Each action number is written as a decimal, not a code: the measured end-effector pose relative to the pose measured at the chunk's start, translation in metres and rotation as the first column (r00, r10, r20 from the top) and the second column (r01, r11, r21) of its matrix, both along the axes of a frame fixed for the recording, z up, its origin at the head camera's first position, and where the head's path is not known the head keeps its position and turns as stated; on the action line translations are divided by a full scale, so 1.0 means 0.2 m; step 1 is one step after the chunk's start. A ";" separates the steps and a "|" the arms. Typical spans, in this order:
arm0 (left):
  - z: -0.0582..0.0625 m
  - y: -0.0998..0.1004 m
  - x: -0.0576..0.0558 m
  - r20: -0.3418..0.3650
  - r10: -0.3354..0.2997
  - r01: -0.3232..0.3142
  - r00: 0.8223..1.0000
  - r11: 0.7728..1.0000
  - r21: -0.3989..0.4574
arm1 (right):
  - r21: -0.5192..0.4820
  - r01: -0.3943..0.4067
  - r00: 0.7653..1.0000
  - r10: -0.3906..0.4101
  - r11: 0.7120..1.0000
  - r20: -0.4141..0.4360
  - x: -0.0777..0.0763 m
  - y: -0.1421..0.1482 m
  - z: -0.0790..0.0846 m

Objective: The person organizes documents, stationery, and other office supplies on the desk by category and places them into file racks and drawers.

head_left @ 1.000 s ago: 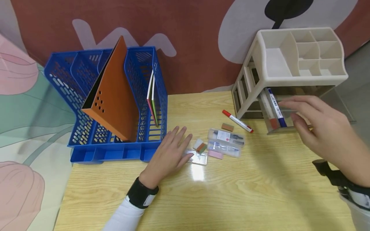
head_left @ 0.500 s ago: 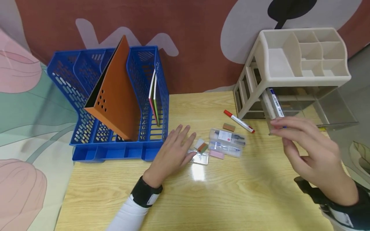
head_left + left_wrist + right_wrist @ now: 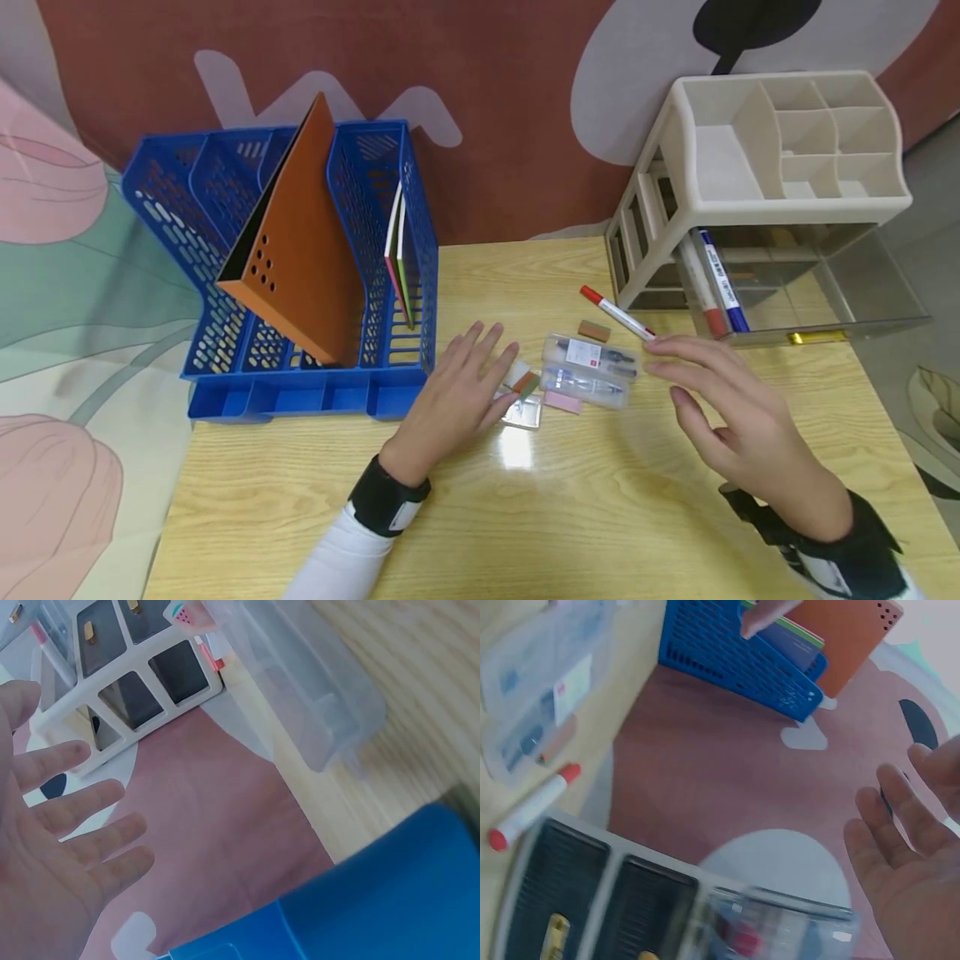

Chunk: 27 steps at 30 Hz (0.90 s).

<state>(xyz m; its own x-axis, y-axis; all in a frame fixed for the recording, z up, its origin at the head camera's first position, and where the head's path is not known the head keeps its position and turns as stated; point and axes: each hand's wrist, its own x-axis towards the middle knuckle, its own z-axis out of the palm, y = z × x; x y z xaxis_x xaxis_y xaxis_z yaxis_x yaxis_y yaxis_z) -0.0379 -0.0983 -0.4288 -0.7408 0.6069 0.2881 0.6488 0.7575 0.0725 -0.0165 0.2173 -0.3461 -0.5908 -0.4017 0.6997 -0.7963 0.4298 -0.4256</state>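
Observation:
My left hand (image 3: 453, 404) lies with fingers spread at the left end of a small cluster of stationery, its thumb beside a flat clear case (image 3: 522, 411). In the left wrist view its fingers are extended and hold nothing. My right hand (image 3: 738, 421) hovers with loosely bent fingers just right of two translucent pen cases (image 3: 588, 353). Its fingertips overlap the end of a red-capped marker (image 3: 611, 308); whether they touch it I cannot tell. A pink eraser (image 3: 562, 402), a brown eraser (image 3: 594, 331) and a two-tone eraser (image 3: 527, 384) lie around the cases.
At right stands a cream desk organizer (image 3: 802, 204) with a clear drawer (image 3: 873, 325) pulled out. Inside lie a blue marker (image 3: 723, 279) and a red-ended marker (image 3: 703, 287). A blue file rack (image 3: 307, 392) at left holds an orange folder (image 3: 307, 258) and thin booklets (image 3: 399, 258).
My right hand has drawn away from the markers in the drawer, moving left and toward me to the pen cases. The left hand has shifted slightly right.

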 end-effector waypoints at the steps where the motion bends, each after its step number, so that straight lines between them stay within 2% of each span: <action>1: 0.00 0.00 0.00 0.006 -0.003 0.003 1.000 1.000 -0.001 | 0.018 -0.002 1.000 0.001 1.000 0.025 0.00 0.00 -0.02; 5: -0.01 0.02 -0.01 0.023 -0.018 0.018 1.000 1.000 -0.007 | 0.093 0.011 0.993 -0.022 0.996 0.118 -0.01 0.02 -0.12; 8: -0.03 0.02 -0.01 0.010 -0.023 0.023 1.000 1.000 -0.016 | 0.131 0.033 0.986 -0.053 0.991 0.156 -0.03 0.03 -0.18; 12: -0.04 0.04 -0.03 -0.005 -0.023 0.023 1.000 1.000 -0.020 | 0.224 0.089 0.972 -0.134 0.971 0.195 -0.06 0.05 -0.24; 17: -0.05 0.08 -0.06 0.021 -0.021 0.021 1.000 1.000 -0.006 | 0.320 0.131 0.954 -0.207 0.938 0.217 -0.12 0.07 -0.34; 22: -0.06 0.10 -0.08 0.050 -0.020 0.020 0.999 1.000 -0.002 | 0.400 0.157 0.918 -0.283 0.903 0.278 -0.19 0.08 -0.41; 25: -0.07 0.11 -0.09 0.065 -0.017 0.017 0.998 1.000 0.002 | 0.407 0.169 0.891 -0.315 0.898 0.326 -0.24 0.09 -0.45; 27: -0.08 0.12 -0.10 0.071 -0.014 0.014 0.997 1.000 -0.003 | 0.403 0.181 0.882 -0.329 0.897 0.336 -0.28 0.10 -0.48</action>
<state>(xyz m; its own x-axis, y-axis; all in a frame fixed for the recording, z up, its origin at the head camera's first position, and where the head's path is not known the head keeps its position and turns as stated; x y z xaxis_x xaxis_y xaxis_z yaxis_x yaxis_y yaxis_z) -0.0587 -0.0750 -0.4442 -0.7506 0.6184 0.2327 0.6528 0.7486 0.1160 -0.0717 0.2372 -0.4420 -0.8979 -0.3718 0.2357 -0.4400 0.7730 -0.4570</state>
